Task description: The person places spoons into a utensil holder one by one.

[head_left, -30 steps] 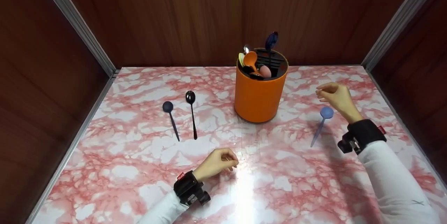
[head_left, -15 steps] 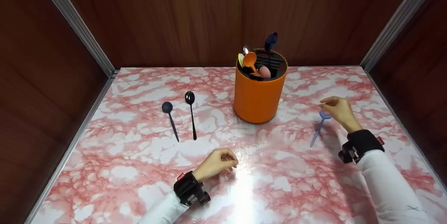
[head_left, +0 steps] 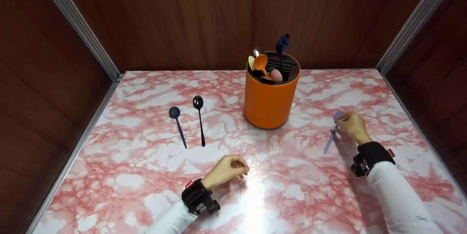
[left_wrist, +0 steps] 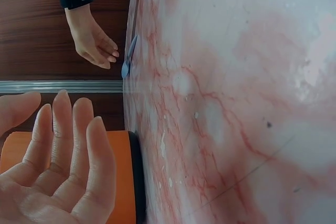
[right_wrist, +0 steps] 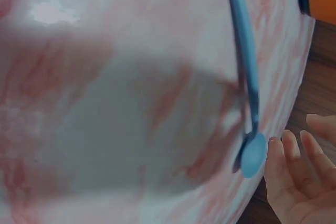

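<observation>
My right hand point(head_left: 352, 126) hovers just over the bowl end of a light blue spoon point(head_left: 330, 142), its fingers loosely bent. In the right wrist view the blue spoon point(right_wrist: 252, 153) lies on the table, with the fingertips point(right_wrist: 275, 148) beside its bowl and holding nothing. My left hand point(head_left: 227, 170) rests idle near the front, fingers relaxed; its palm also shows bare in the left wrist view point(left_wrist: 63, 177). Behind and between the hands stands an orange utensil holder point(head_left: 270, 104) with several spoons upright in it, among them an orange one point(head_left: 261, 62).
A dark blue spoon point(head_left: 174, 112) and a shiny black spoon point(head_left: 198, 102) lie side by side on the left of the marbled table point(head_left: 131, 179). Wooden panels point(head_left: 189, 18) with metal corner strips enclose the back and both sides.
My right hand has come down and toward me, from beyond the light blue spoon to just over its bowl. The left hand has stayed still.
</observation>
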`<state>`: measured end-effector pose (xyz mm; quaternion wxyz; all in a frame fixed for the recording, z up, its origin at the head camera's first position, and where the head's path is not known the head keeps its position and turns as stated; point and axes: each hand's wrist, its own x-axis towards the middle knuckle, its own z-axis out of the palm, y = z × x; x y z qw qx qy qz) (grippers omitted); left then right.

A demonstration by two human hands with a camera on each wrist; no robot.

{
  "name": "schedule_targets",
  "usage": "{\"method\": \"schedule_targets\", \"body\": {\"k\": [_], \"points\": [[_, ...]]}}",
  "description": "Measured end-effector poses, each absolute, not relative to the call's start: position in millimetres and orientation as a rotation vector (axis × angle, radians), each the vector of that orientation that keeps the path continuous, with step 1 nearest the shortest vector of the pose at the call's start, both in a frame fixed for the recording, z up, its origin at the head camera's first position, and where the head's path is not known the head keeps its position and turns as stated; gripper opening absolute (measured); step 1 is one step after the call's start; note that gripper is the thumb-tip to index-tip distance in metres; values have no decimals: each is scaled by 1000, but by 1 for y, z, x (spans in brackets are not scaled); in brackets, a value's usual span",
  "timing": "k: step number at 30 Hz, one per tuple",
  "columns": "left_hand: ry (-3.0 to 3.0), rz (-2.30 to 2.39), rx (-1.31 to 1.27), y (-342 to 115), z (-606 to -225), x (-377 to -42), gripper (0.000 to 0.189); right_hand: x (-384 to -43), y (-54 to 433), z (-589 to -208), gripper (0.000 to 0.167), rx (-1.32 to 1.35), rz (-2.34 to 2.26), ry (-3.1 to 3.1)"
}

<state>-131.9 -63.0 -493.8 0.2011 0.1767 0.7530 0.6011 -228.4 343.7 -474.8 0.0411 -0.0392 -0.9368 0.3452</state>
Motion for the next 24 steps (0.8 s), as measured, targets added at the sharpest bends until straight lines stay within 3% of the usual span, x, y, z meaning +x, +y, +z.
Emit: {"method": "schedule_targets", "body": {"k": [10,16,24], "points": [[2111,1652,484,-62,-492,-131,16,-225,348,-485,34,-267,1206,-2959],[2110,1650,505,-62,-472,-123,15,-226,346,-491,34,-363,1201,-2962],[2126,1651,490,-63,-460,-118,15,-226,344,-497,30,-326,1049,-2910]]}}
